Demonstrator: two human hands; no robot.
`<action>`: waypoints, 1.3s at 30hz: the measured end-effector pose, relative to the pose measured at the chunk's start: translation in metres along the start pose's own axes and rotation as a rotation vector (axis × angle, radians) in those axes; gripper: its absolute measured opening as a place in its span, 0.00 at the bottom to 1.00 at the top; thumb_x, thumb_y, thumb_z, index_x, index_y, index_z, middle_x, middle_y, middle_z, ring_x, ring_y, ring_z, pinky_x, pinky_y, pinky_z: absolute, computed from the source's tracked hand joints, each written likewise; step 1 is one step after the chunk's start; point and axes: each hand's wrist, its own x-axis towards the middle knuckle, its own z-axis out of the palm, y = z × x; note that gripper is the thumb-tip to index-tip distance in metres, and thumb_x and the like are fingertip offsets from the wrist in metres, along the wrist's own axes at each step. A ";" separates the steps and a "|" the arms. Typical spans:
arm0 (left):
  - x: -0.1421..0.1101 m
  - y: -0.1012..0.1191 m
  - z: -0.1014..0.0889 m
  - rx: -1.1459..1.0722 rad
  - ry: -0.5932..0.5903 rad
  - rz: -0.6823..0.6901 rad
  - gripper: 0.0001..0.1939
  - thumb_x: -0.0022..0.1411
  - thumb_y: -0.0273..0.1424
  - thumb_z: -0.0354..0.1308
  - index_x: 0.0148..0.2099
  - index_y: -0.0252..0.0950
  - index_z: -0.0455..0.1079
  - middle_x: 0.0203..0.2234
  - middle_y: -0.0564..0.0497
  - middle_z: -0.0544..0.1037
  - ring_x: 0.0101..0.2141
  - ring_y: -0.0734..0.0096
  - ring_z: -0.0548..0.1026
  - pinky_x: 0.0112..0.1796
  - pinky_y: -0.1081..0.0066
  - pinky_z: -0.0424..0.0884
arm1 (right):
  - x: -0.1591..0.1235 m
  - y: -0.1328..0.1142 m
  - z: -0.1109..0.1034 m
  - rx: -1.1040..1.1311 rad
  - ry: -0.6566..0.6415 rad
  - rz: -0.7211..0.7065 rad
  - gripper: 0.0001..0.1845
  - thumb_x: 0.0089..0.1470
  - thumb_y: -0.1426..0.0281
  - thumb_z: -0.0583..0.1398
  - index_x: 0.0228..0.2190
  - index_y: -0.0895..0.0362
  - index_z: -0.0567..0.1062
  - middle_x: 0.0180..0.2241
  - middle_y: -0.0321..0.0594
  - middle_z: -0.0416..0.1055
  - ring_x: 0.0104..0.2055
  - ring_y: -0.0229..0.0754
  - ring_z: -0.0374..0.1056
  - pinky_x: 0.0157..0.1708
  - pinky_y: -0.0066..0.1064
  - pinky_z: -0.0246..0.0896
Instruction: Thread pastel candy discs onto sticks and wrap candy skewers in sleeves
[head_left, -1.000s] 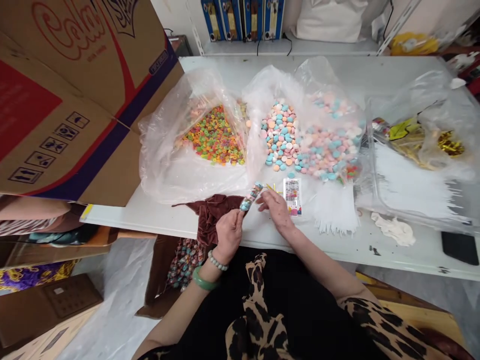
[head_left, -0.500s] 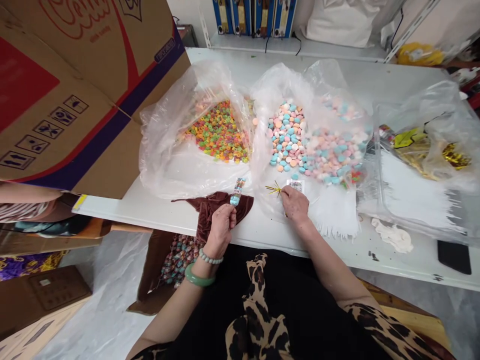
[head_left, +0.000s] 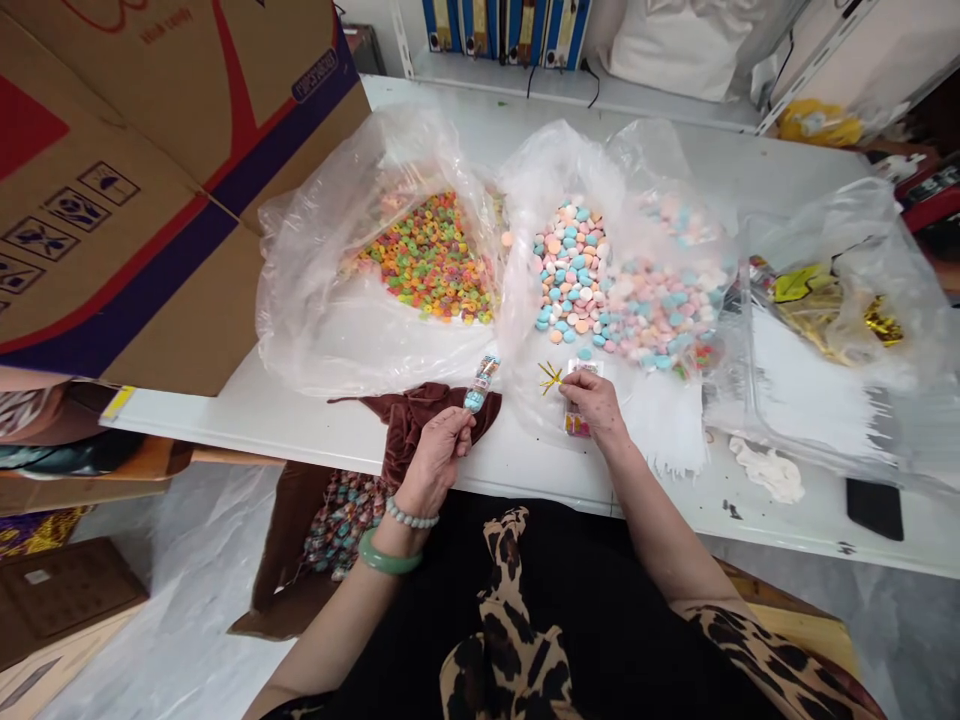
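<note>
Between the thumb and fingers of my left hand (head_left: 442, 440) is a small clear candy packet (head_left: 482, 380) with pale blue pieces inside, its top tilted up to the right. A brown cloth (head_left: 409, 415) lies crumpled beside and under that hand. My right hand (head_left: 598, 403) pinches a few gold twist ties (head_left: 550, 378), their ends fanned out to the left. Partly covered by the right hand, a small printed packet (head_left: 576, 422) lies on the table. Beyond the hands sit an open bag of pastel candies (head_left: 574, 265) and an open bag of colourful ring candies (head_left: 439, 260).
A large cardboard box (head_left: 172, 230) stands at the left. White sticks (head_left: 671, 420) lie right of my right hand, near a clear plastic tray (head_left: 810, 450), a white cloth (head_left: 766, 470) and a black flat object (head_left: 874, 508). Below the table edge, a carton (head_left: 266, 560) holds filled packets.
The view has shifted slightly. My right hand has moved a little with the gold twist ties, and more of the printed packet beneath it shows. My left hand still holds the candy packet.
</note>
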 end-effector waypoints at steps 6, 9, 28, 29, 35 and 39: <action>0.000 -0.001 -0.001 0.001 0.000 -0.017 0.17 0.41 0.38 0.69 0.24 0.32 0.66 0.14 0.58 0.64 0.13 0.86 0.57 0.15 0.81 0.48 | 0.001 0.002 -0.002 -0.212 0.103 -0.102 0.08 0.41 0.63 0.59 0.22 0.55 0.74 0.22 0.33 0.66 0.27 0.39 0.61 0.28 0.29 0.55; 0.000 -0.001 -0.001 -0.004 0.000 -0.023 0.17 0.41 0.38 0.68 0.24 0.32 0.66 0.15 0.58 0.64 0.13 0.86 0.56 0.15 0.80 0.49 | 0.002 0.003 -0.002 -0.195 0.131 -0.111 0.08 0.42 0.63 0.58 0.22 0.55 0.74 0.22 0.33 0.66 0.28 0.40 0.62 0.28 0.29 0.56; -0.008 -0.014 0.023 0.017 -0.030 0.128 0.20 0.45 0.42 0.67 0.23 0.34 0.63 0.15 0.58 0.63 0.16 0.83 0.58 0.19 0.77 0.51 | -0.073 -0.028 0.094 -0.774 -0.099 -0.702 0.11 0.55 0.74 0.52 0.27 0.56 0.72 0.27 0.42 0.69 0.34 0.45 0.63 0.38 0.35 0.54; -0.007 -0.016 0.021 0.015 -0.030 0.143 0.21 0.46 0.43 0.67 0.22 0.34 0.62 0.15 0.58 0.63 0.16 0.83 0.58 0.19 0.77 0.52 | -0.073 -0.027 0.096 -0.761 -0.121 -0.705 0.11 0.56 0.73 0.52 0.27 0.56 0.72 0.27 0.42 0.69 0.34 0.45 0.63 0.38 0.35 0.54; -0.006 -0.016 0.016 0.028 0.037 0.202 0.20 0.50 0.43 0.64 0.23 0.34 0.61 0.14 0.59 0.62 0.15 0.83 0.55 0.18 0.76 0.48 | -0.063 -0.022 0.101 -0.054 -0.254 -0.138 0.07 0.48 0.64 0.60 0.27 0.55 0.70 0.24 0.34 0.66 0.27 0.39 0.61 0.30 0.30 0.57; -0.010 -0.003 0.007 0.040 -0.234 0.037 0.20 0.50 0.44 0.64 0.23 0.33 0.63 0.13 0.58 0.61 0.14 0.84 0.53 0.17 0.76 0.45 | -0.062 -0.029 0.090 0.223 -0.511 0.044 0.23 0.41 0.62 0.66 0.41 0.55 0.72 0.23 0.31 0.66 0.23 0.36 0.59 0.23 0.28 0.54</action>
